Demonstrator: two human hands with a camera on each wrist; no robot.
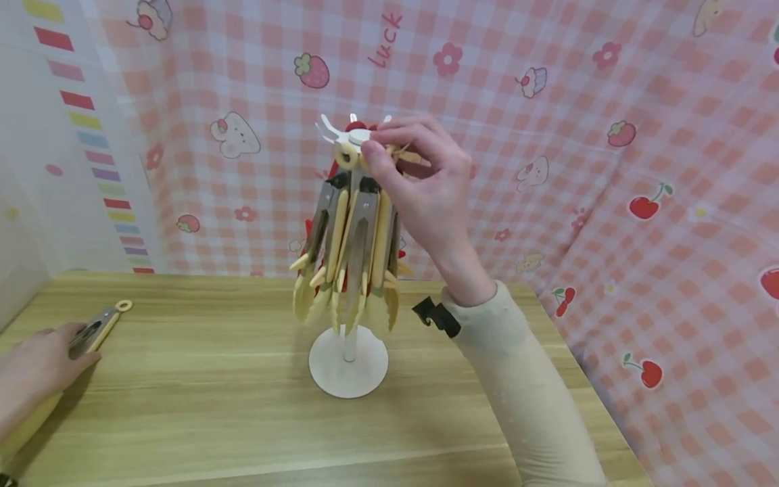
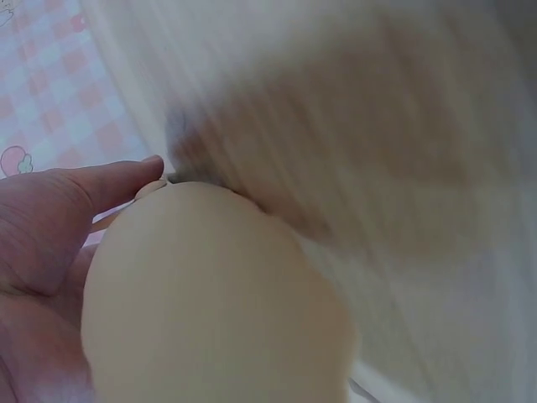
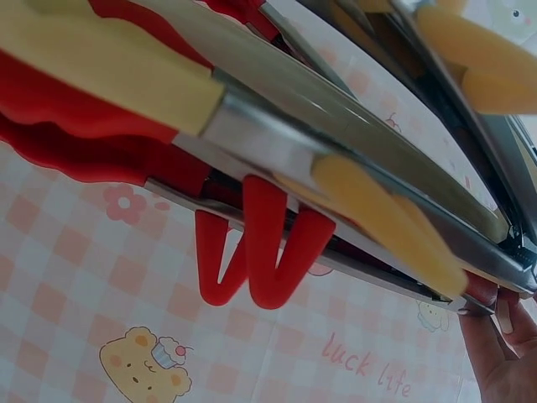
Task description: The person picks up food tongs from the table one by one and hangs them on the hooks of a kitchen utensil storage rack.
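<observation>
At the table's left side my left hand point(image 1: 45, 362) grips a pair of cream-tipped metal tongs point(image 1: 108, 323), its pull ring pointing away. One large cream tip point(image 2: 210, 294) fills the middle of the left wrist view, beside the left hand point(image 2: 50, 260). My right hand point(image 1: 426, 166) is at the top of a white hook stand point(image 1: 349, 379), thumb and fingers pinching around the ring end of hanging tongs point(image 1: 359, 233); the exact contact is partly hidden. Several cream and red tongs hang there. The right wrist view shows red tongs point(image 3: 268, 243) and fingertips point(image 3: 495, 344) at their ends.
The stand's round base rests on a wooden table point(image 1: 213, 406). Behind and to the right hangs a pink checked cloth point(image 1: 243, 81). A black strap piece point(image 1: 437, 316) sticks out from the right sleeve point(image 1: 523, 379). White hook arms point(image 1: 328, 128) project from the stand's top.
</observation>
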